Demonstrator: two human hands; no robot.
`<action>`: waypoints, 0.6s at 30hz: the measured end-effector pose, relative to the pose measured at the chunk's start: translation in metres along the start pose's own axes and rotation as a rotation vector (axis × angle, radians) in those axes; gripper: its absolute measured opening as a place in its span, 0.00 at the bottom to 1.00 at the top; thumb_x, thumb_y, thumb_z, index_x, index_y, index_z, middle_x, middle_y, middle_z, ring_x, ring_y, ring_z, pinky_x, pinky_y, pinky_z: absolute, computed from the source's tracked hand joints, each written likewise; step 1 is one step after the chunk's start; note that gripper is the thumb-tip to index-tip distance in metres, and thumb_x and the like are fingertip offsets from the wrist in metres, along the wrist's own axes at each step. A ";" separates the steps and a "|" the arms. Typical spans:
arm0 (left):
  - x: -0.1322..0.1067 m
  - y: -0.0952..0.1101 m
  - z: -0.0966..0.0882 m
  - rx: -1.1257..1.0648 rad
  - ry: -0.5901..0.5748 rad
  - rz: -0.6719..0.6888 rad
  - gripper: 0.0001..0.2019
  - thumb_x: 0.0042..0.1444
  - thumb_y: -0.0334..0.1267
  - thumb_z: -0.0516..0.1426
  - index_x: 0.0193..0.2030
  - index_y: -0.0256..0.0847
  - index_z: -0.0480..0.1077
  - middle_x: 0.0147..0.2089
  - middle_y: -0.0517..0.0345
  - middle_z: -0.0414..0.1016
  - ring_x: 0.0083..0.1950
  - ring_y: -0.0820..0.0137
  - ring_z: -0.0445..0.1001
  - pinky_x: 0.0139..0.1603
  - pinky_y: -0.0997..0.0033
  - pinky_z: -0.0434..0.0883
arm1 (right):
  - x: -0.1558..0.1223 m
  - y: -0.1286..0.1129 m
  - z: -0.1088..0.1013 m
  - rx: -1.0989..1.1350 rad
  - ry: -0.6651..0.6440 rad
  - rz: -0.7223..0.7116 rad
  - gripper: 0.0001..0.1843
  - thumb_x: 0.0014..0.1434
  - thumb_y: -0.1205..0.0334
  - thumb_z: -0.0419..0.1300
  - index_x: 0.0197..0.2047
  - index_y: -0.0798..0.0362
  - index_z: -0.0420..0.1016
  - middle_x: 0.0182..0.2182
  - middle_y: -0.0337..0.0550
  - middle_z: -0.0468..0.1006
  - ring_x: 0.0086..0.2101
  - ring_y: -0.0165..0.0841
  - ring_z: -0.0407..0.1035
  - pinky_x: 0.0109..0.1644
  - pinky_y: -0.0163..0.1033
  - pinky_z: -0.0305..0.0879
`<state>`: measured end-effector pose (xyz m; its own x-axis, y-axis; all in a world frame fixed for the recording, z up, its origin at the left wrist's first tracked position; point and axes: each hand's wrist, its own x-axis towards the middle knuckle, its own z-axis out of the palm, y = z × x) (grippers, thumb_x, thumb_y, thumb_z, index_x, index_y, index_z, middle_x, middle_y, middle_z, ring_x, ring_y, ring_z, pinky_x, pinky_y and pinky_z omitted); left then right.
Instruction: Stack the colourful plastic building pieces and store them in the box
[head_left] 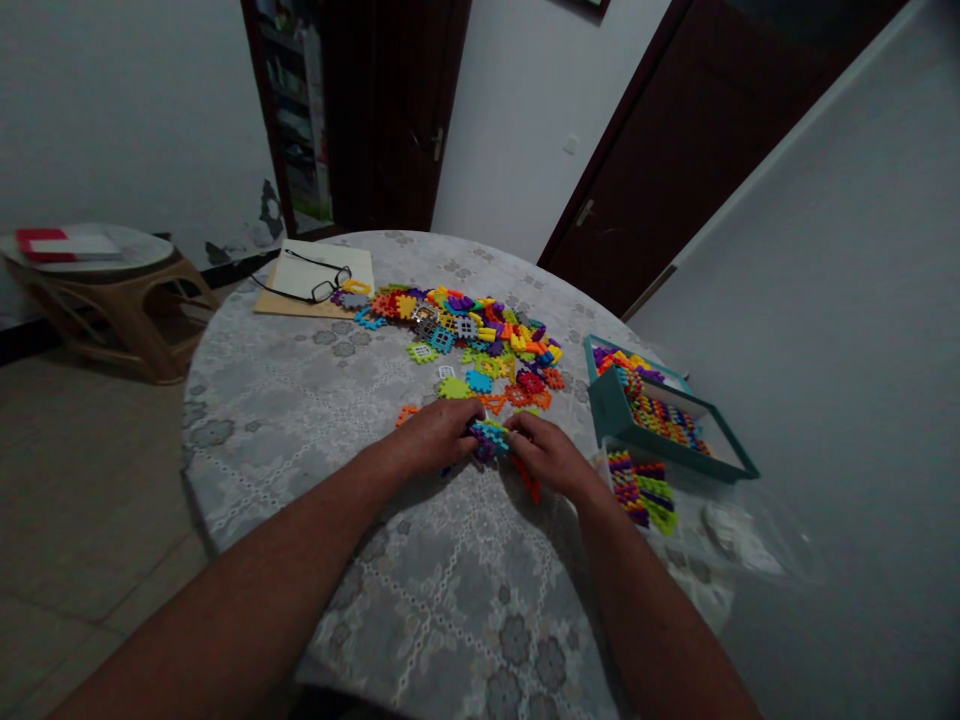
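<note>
My left hand (447,432) and my right hand (549,452) meet over the near side of a loose pile of plastic pieces. Between them is a small joined group of blue and purple interlocking plastic building pieces (490,436), gripped from both sides with the fingers closed. My fingers cover part of it. An orange piece (529,482) shows just under my right hand. Beyond my hands lies the pile of colourful notched plastic pieces (480,340), squares and connectors in yellow, purple, orange, blue and green. A lime green piece (453,388) lies close past my left hand.
A round table (300,440) has a patterned cloth. Glasses (322,291) rest on a notebook (330,262) at the back left. On the right stand a teal box (637,410) and a clear container (611,460) holding rows of joined pieces. A stool (112,290) stands left.
</note>
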<state>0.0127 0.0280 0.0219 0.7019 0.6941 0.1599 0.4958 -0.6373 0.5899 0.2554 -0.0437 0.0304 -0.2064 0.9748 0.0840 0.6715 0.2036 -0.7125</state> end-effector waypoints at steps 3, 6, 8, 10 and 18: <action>-0.001 0.001 0.000 -0.001 0.012 -0.010 0.18 0.62 0.35 0.64 0.59 0.45 0.74 0.52 0.49 0.85 0.52 0.57 0.81 0.54 0.60 0.74 | -0.004 0.000 0.007 0.016 0.053 -0.024 0.14 0.74 0.55 0.56 0.48 0.49 0.82 0.40 0.40 0.83 0.42 0.36 0.76 0.48 0.38 0.69; -0.002 0.000 0.001 -0.006 0.015 -0.003 0.22 0.63 0.35 0.64 0.64 0.45 0.74 0.58 0.47 0.84 0.58 0.54 0.81 0.59 0.57 0.74 | -0.009 -0.001 0.011 0.040 0.094 -0.030 0.16 0.75 0.55 0.55 0.53 0.48 0.83 0.46 0.44 0.85 0.47 0.38 0.78 0.53 0.41 0.70; -0.002 0.001 0.001 -0.010 -0.003 -0.001 0.22 0.64 0.35 0.63 0.65 0.45 0.74 0.58 0.46 0.84 0.58 0.54 0.81 0.60 0.57 0.74 | -0.014 -0.002 0.013 0.046 0.083 -0.041 0.15 0.74 0.55 0.57 0.55 0.48 0.84 0.46 0.45 0.86 0.45 0.39 0.78 0.53 0.41 0.71; -0.003 0.003 -0.001 -0.012 -0.021 0.000 0.21 0.64 0.34 0.62 0.64 0.45 0.75 0.56 0.47 0.85 0.57 0.54 0.82 0.60 0.57 0.74 | -0.019 -0.001 0.013 0.053 0.065 -0.028 0.16 0.71 0.54 0.62 0.57 0.49 0.83 0.41 0.44 0.85 0.39 0.37 0.77 0.46 0.40 0.71; -0.002 0.008 0.001 -0.027 0.003 0.018 0.18 0.64 0.33 0.62 0.59 0.46 0.77 0.57 0.49 0.85 0.59 0.55 0.81 0.64 0.55 0.74 | -0.012 0.005 0.028 0.102 0.115 0.000 0.18 0.66 0.59 0.65 0.58 0.50 0.84 0.45 0.46 0.86 0.42 0.38 0.78 0.49 0.40 0.73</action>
<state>0.0158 0.0208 0.0256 0.7090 0.6835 0.1735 0.4687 -0.6405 0.6083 0.2412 -0.0571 0.0064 -0.1196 0.9800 0.1589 0.5943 0.1989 -0.7793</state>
